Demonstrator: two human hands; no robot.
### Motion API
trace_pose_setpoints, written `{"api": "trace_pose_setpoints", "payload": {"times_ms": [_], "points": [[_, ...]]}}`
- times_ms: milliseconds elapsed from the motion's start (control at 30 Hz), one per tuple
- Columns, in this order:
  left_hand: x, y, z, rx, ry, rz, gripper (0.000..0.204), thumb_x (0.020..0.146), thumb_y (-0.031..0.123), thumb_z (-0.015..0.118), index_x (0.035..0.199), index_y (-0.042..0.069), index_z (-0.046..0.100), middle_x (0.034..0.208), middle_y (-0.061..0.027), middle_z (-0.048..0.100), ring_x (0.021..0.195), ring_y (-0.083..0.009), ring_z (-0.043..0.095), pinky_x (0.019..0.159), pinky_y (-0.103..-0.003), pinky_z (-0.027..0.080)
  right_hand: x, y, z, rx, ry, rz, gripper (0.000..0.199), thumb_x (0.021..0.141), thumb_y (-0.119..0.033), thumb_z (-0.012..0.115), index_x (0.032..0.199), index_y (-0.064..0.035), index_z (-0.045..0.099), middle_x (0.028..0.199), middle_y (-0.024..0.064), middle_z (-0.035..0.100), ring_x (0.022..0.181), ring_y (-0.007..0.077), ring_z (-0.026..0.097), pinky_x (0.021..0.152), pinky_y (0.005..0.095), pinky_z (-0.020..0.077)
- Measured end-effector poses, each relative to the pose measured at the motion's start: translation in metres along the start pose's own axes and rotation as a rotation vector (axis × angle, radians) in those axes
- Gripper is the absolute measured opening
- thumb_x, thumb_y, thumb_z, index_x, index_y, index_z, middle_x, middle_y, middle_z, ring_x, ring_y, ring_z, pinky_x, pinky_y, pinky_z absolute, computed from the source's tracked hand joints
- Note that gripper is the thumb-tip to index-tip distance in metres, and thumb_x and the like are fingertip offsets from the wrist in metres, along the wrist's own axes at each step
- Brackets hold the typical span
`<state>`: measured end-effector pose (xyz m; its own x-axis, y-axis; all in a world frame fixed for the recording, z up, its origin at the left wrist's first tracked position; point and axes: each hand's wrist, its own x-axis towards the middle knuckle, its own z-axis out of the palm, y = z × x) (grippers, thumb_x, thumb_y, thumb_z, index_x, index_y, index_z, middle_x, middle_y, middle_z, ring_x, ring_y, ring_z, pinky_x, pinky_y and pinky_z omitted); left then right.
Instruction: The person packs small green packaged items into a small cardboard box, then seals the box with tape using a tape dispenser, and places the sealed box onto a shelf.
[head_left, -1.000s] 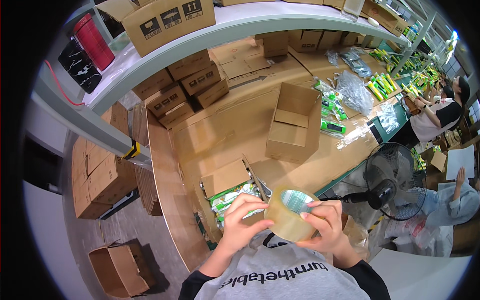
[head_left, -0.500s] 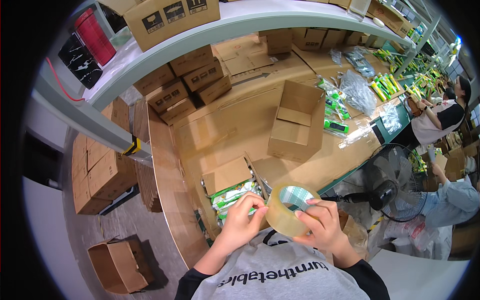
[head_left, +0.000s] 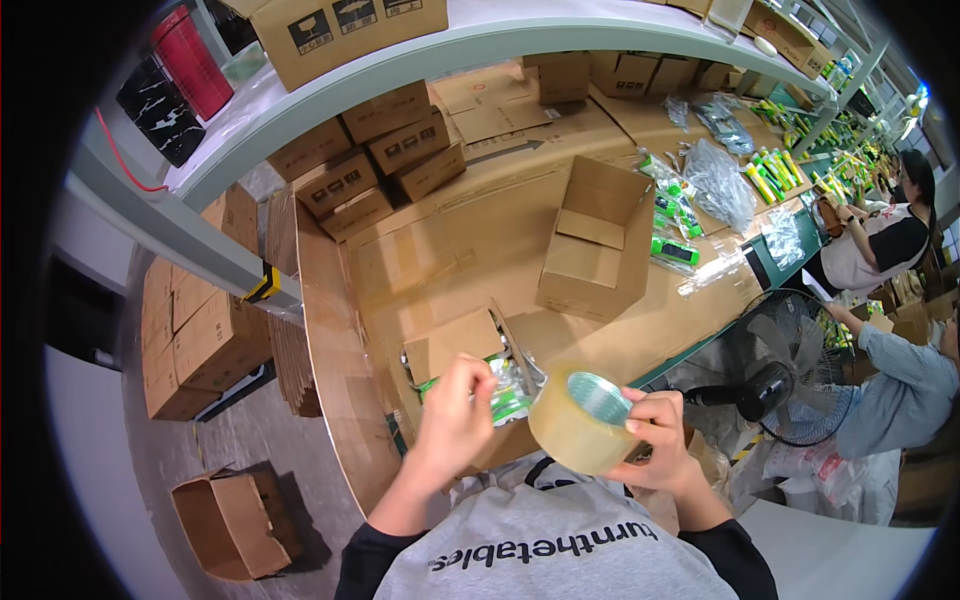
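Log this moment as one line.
left hand: curled, apart from roll, hold unclear | right hand: holds clear tape roll | nearby: open cardboard box, green-and-white packages

One tape roll (head_left: 563, 428) and the wearer's two hands (head_left: 455, 415) were counted. One fan (head_left: 768, 388), one red cylinder (head_left: 192, 65) and one black marbled box (head_left: 160, 118) were seen. Two open cartons (head_left: 592, 300) were counted on the near table (head_left: 430, 270), plus at least two co-workers (head_left: 880, 240).

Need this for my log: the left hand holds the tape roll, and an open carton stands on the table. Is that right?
Wrong hand: the head view shows the right hand holding the tape roll. An open carton does stand on the table.
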<state>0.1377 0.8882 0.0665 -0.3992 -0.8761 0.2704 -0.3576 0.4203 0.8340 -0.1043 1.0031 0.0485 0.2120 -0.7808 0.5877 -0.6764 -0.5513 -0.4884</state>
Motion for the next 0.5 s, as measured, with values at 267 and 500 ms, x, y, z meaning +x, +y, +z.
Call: {"api": "trace_pose_setpoints", "payload": {"times_ms": [267,500], "points": [[0.027,0.062,-0.037,0.043,-0.235,0.368,0.015,0.077,-0.006,0.061,0.083,0.001,0.049,0.08,-0.0124,0.053,0.073,-0.0282,0.056,0.065,-0.035,0.047,-0.024,0.019,0.03,0.223,0.224,0.017,0.082,0.061,-0.015,0.086,0.125,-0.0131,0.034,0.111,0.0126,0.051,0.102,0.0309,0.052,0.099,0.0524,0.0389],[0.049,0.113,-0.047,0.642,-0.591,0.783,0.018,0.065,0.012,0.059,0.078,0.005,0.049,0.075,-0.0065,0.047,0.073,-0.0211,0.052,0.059,-0.03,0.042,-0.044,0.009,0.045,0.472,0.159,0.432,0.066,0.078,-0.024,0.078,0.129,0.0019,0.045,0.114,0.0186,0.058,0.11,0.0264,0.056,0.094,0.0357,0.0442]]}}
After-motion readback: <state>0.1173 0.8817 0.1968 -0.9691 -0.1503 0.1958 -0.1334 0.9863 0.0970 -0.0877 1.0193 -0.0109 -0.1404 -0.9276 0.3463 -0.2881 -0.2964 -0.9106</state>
